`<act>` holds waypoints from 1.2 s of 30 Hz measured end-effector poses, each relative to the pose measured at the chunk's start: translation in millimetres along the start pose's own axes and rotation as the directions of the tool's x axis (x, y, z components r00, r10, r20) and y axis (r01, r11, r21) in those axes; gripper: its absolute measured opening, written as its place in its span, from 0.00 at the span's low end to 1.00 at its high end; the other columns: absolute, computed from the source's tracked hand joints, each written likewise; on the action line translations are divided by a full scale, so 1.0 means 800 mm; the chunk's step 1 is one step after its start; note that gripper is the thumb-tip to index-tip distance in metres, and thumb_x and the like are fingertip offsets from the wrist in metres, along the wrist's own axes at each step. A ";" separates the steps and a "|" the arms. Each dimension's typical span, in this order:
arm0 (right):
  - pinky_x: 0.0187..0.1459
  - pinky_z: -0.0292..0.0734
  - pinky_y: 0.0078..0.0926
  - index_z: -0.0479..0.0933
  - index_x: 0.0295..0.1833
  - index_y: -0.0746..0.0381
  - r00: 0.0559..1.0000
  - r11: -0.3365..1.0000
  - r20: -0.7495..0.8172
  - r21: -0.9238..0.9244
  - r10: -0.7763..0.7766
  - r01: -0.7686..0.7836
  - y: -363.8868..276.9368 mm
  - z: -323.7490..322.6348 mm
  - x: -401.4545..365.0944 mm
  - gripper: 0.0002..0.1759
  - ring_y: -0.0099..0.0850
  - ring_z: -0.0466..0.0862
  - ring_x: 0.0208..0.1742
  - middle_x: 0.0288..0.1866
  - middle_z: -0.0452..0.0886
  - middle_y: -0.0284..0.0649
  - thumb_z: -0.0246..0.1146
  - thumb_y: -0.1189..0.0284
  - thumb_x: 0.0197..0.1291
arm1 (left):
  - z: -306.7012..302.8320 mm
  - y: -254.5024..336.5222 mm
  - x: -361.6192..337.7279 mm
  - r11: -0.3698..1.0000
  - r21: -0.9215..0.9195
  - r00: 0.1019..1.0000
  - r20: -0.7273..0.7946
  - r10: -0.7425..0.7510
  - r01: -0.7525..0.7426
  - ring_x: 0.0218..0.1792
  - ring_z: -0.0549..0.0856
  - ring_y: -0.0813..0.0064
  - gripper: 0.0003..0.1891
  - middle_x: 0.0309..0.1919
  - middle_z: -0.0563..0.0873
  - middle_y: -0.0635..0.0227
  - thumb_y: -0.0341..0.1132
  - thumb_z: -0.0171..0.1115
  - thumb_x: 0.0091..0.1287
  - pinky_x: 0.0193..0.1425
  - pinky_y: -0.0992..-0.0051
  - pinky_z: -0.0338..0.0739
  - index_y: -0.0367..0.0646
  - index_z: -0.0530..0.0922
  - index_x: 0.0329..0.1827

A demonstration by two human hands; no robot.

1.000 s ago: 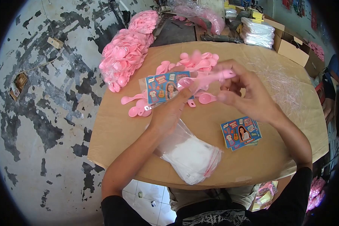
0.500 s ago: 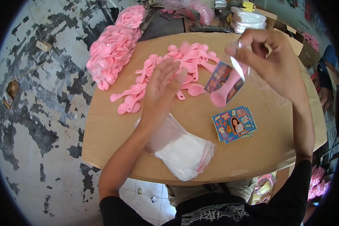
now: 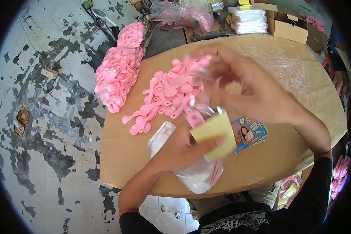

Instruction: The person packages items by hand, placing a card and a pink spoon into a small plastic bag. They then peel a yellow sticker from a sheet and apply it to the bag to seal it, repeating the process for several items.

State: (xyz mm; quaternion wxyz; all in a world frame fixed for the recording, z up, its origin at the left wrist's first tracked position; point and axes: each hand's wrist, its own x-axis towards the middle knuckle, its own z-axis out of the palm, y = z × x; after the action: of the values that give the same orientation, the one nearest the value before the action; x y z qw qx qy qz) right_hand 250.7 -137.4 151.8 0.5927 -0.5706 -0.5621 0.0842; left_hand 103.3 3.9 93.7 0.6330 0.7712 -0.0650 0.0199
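My left hand (image 3: 179,150) is closed on a clear plastic packet, its thumb across a pale yellow card face (image 3: 214,130). A pink spoon handle (image 3: 195,117) shows beside the card. Just above, my right hand (image 3: 249,87) is curled and smeared by motion; whether its fingers grip the packet's clear upper part cannot be made out. Under my left forearm lies a stack of clear plastic bags (image 3: 201,177). A pile of pink spoons (image 3: 171,91) spreads beyond my hands. To the right, partly covered, rests a stack of blue picture cards (image 3: 253,134).
Bulging bags of pink spoons (image 3: 119,74) stand at the table's left edge. Thin clear plastic strips (image 3: 288,72) lie at the far right. Behind the brown table (image 3: 300,136) are stacked plastic packs (image 3: 247,21) and a cardboard box (image 3: 286,29). Another person's hand (image 3: 341,84) shows at right.
The packet has come left and down from my right hand into my left, turning from its blue face to its yellow one. My hands are closer together, and the view has shifted.
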 end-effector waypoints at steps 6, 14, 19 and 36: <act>0.37 0.75 0.18 0.74 0.57 0.64 0.984 0.993 0.131 -0.027 0.118 -0.115 -0.005 -0.015 0.001 0.17 0.17 0.83 0.36 0.32 0.85 0.35 0.65 0.81 0.62 | 0.002 0.000 0.004 0.959 -0.257 0.981 0.183 -0.070 0.117 0.57 0.81 0.71 0.25 0.57 0.81 0.58 0.29 0.56 0.73 0.60 0.70 0.77 0.36 0.62 0.71; 0.45 0.80 0.34 0.82 0.41 0.63 0.922 0.722 0.223 -0.574 -0.315 0.386 0.026 -0.016 0.004 0.08 0.41 0.82 0.41 0.39 0.83 0.42 0.68 0.74 0.56 | -0.001 -0.006 0.013 0.977 -0.213 0.968 -0.249 -0.042 -0.012 0.46 0.79 0.86 0.17 0.51 0.80 0.69 0.32 0.44 0.80 0.47 0.83 0.79 0.38 0.68 0.68; 0.54 0.77 0.35 0.84 0.39 0.62 0.887 0.576 0.343 -0.674 -0.310 0.462 0.029 -0.009 -0.005 0.09 0.39 0.80 0.50 0.38 0.81 0.40 0.66 0.69 0.56 | 0.011 0.000 0.018 0.996 -0.087 0.950 -0.311 -0.014 -0.014 0.37 0.77 0.88 0.17 0.44 0.80 0.73 0.25 0.42 0.77 0.41 0.85 0.74 0.36 0.69 0.66; 0.40 0.78 0.30 0.75 0.35 0.65 0.930 0.716 0.353 -0.622 -0.104 0.316 0.041 -0.011 -0.005 0.06 0.35 0.80 0.35 0.32 0.79 0.38 0.64 0.79 0.52 | -0.003 -0.015 0.014 0.880 0.466 0.974 -0.140 0.176 -0.092 0.31 0.86 0.72 0.09 0.30 0.82 0.56 0.27 0.47 0.74 0.31 0.72 0.74 0.34 0.72 0.52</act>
State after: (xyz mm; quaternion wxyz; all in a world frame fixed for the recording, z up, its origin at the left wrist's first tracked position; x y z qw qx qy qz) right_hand 274.0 -134.7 127.1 0.2640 -0.6574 -0.6974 -0.1084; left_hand 116.0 8.0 83.6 0.4343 0.8869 -0.0547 0.1474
